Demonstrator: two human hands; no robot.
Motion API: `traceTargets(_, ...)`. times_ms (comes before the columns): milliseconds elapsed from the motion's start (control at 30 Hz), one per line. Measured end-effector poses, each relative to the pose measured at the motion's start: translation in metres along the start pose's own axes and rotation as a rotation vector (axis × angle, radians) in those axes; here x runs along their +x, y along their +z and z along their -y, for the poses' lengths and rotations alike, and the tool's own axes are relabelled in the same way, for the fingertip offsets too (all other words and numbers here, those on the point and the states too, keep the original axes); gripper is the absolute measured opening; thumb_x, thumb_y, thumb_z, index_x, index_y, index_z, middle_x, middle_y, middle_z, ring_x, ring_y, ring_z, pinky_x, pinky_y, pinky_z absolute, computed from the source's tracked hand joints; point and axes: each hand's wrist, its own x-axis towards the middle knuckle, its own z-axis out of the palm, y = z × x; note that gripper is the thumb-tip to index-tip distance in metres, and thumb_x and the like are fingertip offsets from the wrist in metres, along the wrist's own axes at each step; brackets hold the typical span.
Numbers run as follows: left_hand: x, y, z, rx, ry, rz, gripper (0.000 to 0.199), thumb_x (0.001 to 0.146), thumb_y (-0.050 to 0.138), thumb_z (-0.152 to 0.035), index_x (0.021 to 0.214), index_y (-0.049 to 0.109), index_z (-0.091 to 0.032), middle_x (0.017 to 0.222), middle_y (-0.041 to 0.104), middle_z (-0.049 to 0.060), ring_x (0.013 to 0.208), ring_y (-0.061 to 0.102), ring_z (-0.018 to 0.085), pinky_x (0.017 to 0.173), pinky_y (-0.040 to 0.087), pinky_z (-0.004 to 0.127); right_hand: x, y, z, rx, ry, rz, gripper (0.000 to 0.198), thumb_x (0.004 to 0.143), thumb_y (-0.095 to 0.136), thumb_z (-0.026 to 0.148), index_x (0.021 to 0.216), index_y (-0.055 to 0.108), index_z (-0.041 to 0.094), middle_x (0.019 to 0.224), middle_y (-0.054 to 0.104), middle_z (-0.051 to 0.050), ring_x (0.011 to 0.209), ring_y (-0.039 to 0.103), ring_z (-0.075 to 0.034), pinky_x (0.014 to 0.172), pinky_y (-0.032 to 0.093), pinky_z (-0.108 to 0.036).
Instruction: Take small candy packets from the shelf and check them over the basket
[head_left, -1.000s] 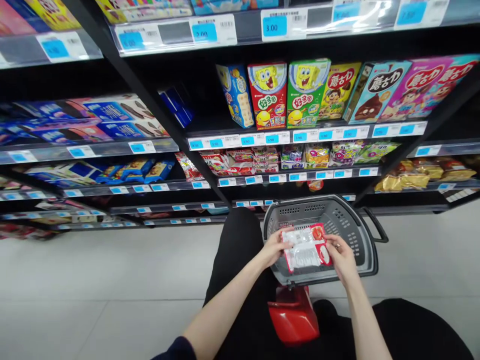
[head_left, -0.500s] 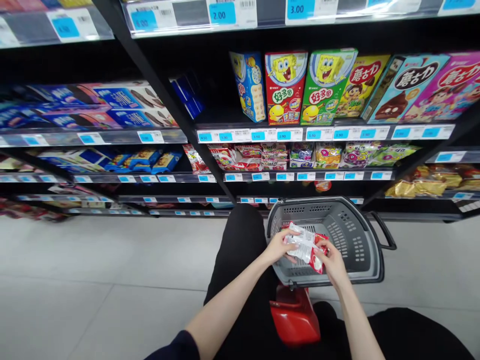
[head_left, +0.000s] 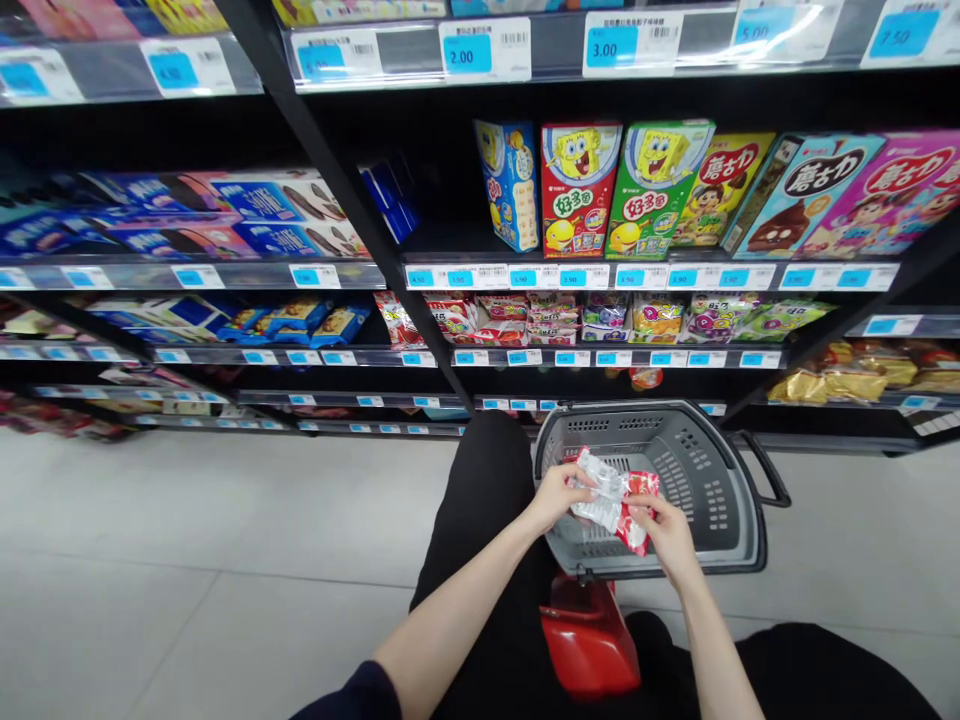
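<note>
Both hands hold a red and white candy packet [head_left: 611,497], its pale printed side facing up. My left hand [head_left: 557,497] is closed on the packet's left end, thumb on top. On the right end, my right hand [head_left: 664,530] pinches the red part between thumb and fingers. Below the packet is a grey plastic shopping basket [head_left: 739,530] with slotted walls and a black handle at its right. Part of the basket's floor is hidden by the packet and hands.
Ahead stand black shelves with price labels. Upright snack boxes [head_left: 574,190] fill one shelf, with bagged sweets [head_left: 656,318] below. Blue cookie boxes [head_left: 285,200] lie to the left. A red plastic object [head_left: 592,645] is between my legs, just below the basket.
The view has tilted slightly upward, so the upper shelves sit lower in the picture. Both hands keep hold of the packet, with only small finger shifts.
</note>
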Motion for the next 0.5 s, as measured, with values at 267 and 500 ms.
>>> traceTargets(267,-0.0056,0.0026,-0.0029,-0.050,-0.067,0.172,0.025,0.056,0.066,-0.021,0.079,0.066,-0.012,0.073,0.062,0.004,0.054,0.057,0.015,0.049,0.046,0.027,-0.0015,0.0034,-0.0027,-0.001,0.017,0.059,0.021,0.071,0.057,0.034,0.082,0.070,0.021,0.088,0.069,-0.006,0.081,0.059,-0.024,0.074,0.042,-0.033)
traceTargets(500,0.0004,0.0020,0.0036,0.027,0.046,0.057,0.010,0.053,0.065,-0.016,0.061,0.068,-0.011,0.067,0.063,0.004,0.064,0.057,0.016,0.057,0.044,0.026,0.0001,0.0036,-0.0007,-0.015,0.028,0.059,0.022,0.070,0.056,0.035,0.076,0.071,0.020,0.082,0.069,-0.007,0.080,0.059,-0.024,0.073,0.042,-0.032)
